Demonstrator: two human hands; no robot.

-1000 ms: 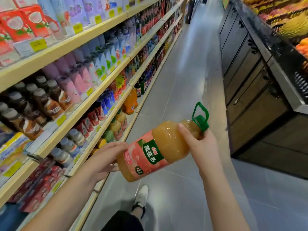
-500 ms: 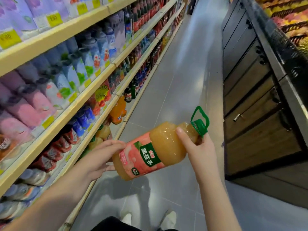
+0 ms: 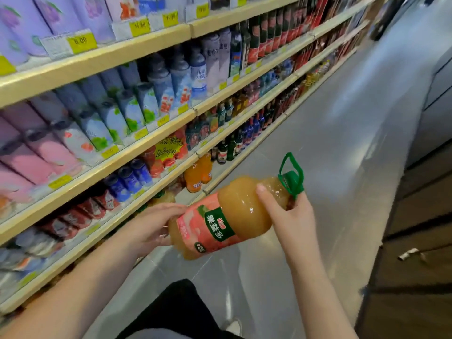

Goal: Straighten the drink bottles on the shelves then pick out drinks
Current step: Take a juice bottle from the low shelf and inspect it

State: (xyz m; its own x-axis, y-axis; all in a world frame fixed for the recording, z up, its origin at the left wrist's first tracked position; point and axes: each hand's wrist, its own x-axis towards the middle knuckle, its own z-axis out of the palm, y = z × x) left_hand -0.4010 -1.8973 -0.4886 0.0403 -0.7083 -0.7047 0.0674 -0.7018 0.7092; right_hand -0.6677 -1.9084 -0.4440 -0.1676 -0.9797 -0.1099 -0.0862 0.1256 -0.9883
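Note:
A large juice bottle [image 3: 234, 216] with cloudy yellow-orange juice, a pink and green label and a green handled cap lies tilted in the air over the aisle, cap up to the right. My right hand [image 3: 291, 216] grips its neck just below the cap. My left hand [image 3: 151, 226] cups the bottle's base from the left, fingers curled round it. On the left, the shelves [image 3: 146, 152] carry rows of drink bottles in pink, blue, red and dark glass.
Two orange drink bottles [image 3: 198, 176] stand on the lowest shelf just behind the held bottle. Yellow price tags line the shelf edges. A grey tiled aisle floor [image 3: 330, 167] runs ahead. Dark wooden cabinets [image 3: 420, 216] border the aisle on the right.
The view has swung left and moved forward along the shelves. Both hands keep the same hold on the juice bottle, which sits slightly nearer the shelves.

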